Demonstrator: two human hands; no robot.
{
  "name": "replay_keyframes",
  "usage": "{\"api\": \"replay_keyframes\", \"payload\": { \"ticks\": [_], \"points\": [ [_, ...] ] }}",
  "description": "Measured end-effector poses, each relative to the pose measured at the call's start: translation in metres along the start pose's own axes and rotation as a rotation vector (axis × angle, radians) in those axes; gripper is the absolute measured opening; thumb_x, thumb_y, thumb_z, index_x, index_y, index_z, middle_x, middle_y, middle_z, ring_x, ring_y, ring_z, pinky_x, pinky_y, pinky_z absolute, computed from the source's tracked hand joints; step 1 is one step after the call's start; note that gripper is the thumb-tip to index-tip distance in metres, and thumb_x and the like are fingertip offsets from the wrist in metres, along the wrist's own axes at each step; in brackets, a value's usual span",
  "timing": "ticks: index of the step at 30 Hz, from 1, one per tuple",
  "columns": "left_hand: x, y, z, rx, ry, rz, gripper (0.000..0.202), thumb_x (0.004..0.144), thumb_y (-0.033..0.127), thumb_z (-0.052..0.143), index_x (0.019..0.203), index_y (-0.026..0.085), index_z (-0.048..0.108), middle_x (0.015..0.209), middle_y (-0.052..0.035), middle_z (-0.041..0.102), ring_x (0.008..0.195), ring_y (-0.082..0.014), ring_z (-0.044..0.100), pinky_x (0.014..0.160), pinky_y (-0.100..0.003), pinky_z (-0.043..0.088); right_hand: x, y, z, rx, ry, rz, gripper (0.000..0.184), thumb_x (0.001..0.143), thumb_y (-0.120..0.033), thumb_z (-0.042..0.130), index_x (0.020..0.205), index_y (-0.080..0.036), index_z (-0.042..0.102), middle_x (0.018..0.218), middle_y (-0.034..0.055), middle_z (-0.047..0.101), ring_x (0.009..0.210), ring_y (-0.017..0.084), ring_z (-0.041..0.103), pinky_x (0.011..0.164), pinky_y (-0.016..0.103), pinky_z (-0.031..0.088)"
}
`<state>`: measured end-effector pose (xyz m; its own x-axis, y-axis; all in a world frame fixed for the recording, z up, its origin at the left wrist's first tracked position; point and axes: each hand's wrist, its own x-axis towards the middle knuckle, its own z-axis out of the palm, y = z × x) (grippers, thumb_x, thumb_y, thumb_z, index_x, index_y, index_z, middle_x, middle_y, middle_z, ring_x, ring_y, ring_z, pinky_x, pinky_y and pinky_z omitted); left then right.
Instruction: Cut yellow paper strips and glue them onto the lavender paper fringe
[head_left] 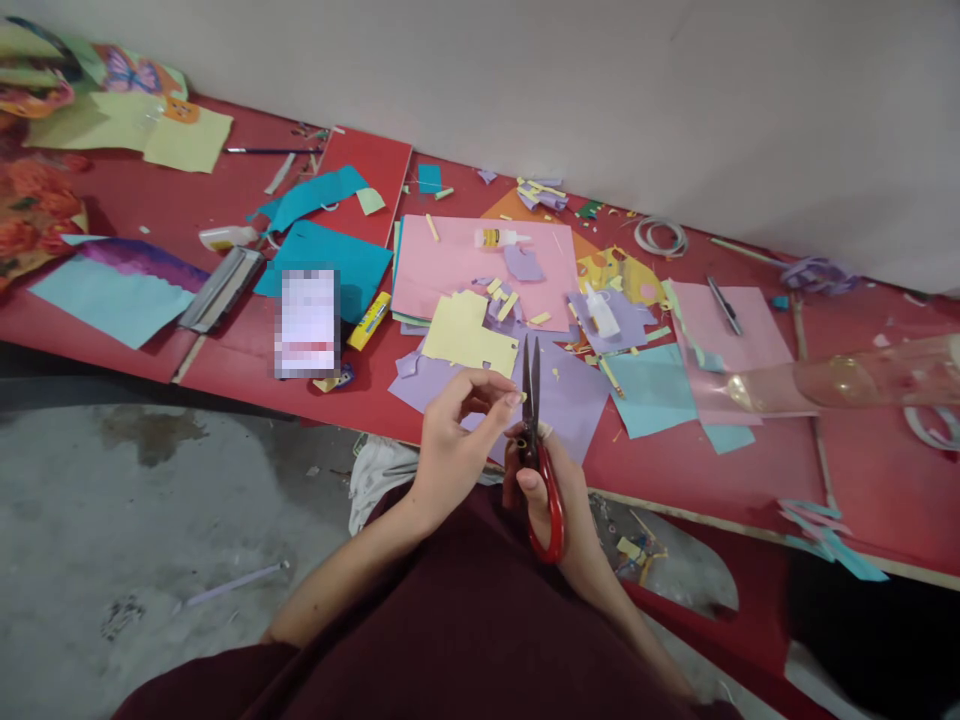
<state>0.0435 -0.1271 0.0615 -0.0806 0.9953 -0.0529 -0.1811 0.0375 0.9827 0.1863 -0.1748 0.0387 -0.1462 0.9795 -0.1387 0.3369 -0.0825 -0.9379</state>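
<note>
My right hand (559,490) is wrapped round the red handles of a pair of scissors (532,400), whose dark blades point away from me and stand slightly apart. Just left of the blades, my left hand (469,425) pinches a tiny piece of yellow paper (523,398) between thumb and fingertip. Beneath both hands lies a sheet of purple paper (577,385). A cut yellow sheet (469,335) rests beyond my left hand, with small yellow and purple scraps around it.
Pink paper (435,265) bears a small glue bottle (499,238); a white glue bottle (602,315) lies to its right. A phone-like blurred screen (307,325), a yellow box (370,320) and teal paper (360,265) are at left. A pen (724,305) and clear bottle (847,382) lie at right.
</note>
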Motion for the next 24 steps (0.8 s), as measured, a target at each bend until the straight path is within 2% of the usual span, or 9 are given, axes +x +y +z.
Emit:
{"api": "replay_keyframes", "payload": {
  "ticks": [5,8,12,14,17,20,24],
  "points": [
    [0.004,-0.006,-0.003,-0.087,-0.002,-0.086,0.01,0.089,0.028,0.071,0.095,0.02,0.071,0.084,-0.0003,0.068,0.07,-0.0097,0.061,0.069,-0.022,0.052,0.008,-0.005,-0.008,-0.039,0.114,0.012,0.049,0.097,-0.067,0.049,0.118,-0.022,0.056,0.076,-0.0014,0.063,0.049,0.012,0.058,0.049,0.025,0.046],
    [0.008,-0.015,-0.008,-0.078,-0.001,-0.089,0.011,0.09,0.03,0.069,0.093,0.019,0.072,0.089,-0.002,0.072,0.071,-0.0106,0.063,0.07,-0.023,0.054,0.014,-0.001,-0.019,-0.088,0.185,0.023,0.041,0.098,-0.058,0.052,0.117,-0.022,0.057,0.069,-0.0028,0.061,0.049,0.012,0.057,0.049,0.024,0.046],
    [0.018,-0.036,-0.017,0.214,-0.064,-0.02,0.015,0.094,0.027,0.063,0.099,0.019,0.074,0.098,-0.0056,0.076,0.086,-0.0155,0.069,0.078,-0.027,0.055,0.021,0.01,-0.037,-0.22,0.228,0.064,0.041,0.097,-0.056,0.055,0.116,-0.02,0.059,0.065,-0.0023,0.063,0.048,0.013,0.056,0.048,0.024,0.047],
    [0.023,-0.048,-0.021,0.465,-0.087,0.096,0.015,0.094,0.023,0.06,0.1,0.019,0.074,0.097,-0.0058,0.077,0.08,-0.0151,0.069,0.076,-0.027,0.055,0.022,0.014,-0.043,-0.283,0.235,0.077,0.042,0.097,-0.058,0.054,0.114,-0.02,0.06,0.064,-0.0021,0.063,0.048,0.014,0.058,0.05,0.025,0.048],
    [0.031,-0.064,-0.024,0.58,-0.105,0.152,0.014,0.091,0.014,0.062,0.097,0.018,0.074,0.091,-0.0058,0.075,0.074,-0.0157,0.065,0.074,-0.029,0.053,0.022,0.017,-0.046,-0.335,0.234,0.075,0.045,0.096,-0.061,0.052,0.112,-0.019,0.06,0.062,-0.0017,0.064,0.049,0.016,0.061,0.051,0.026,0.048],
    [0.037,-0.073,-0.025,0.677,-0.105,0.21,0.016,0.092,0.014,0.061,0.097,0.02,0.075,0.098,-0.0074,0.074,0.09,-0.0209,0.064,0.085,-0.035,0.052,0.02,0.018,-0.044,-0.338,0.215,0.058,0.045,0.096,-0.06,0.052,0.111,-0.018,0.06,0.061,-0.0015,0.064,0.049,0.016,0.062,0.05,0.026,0.049],
    [0.047,-0.073,-0.033,0.795,-0.049,0.263,0.019,0.094,0.018,0.059,0.1,0.023,0.076,0.107,-0.01,0.071,0.107,-0.028,0.057,0.096,-0.043,0.047,0.019,0.019,-0.041,-0.31,0.188,0.049,0.039,0.098,-0.056,0.053,0.112,-0.02,0.06,0.062,-0.0024,0.064,0.049,0.016,0.064,0.052,0.027,0.051]
  ]
}}
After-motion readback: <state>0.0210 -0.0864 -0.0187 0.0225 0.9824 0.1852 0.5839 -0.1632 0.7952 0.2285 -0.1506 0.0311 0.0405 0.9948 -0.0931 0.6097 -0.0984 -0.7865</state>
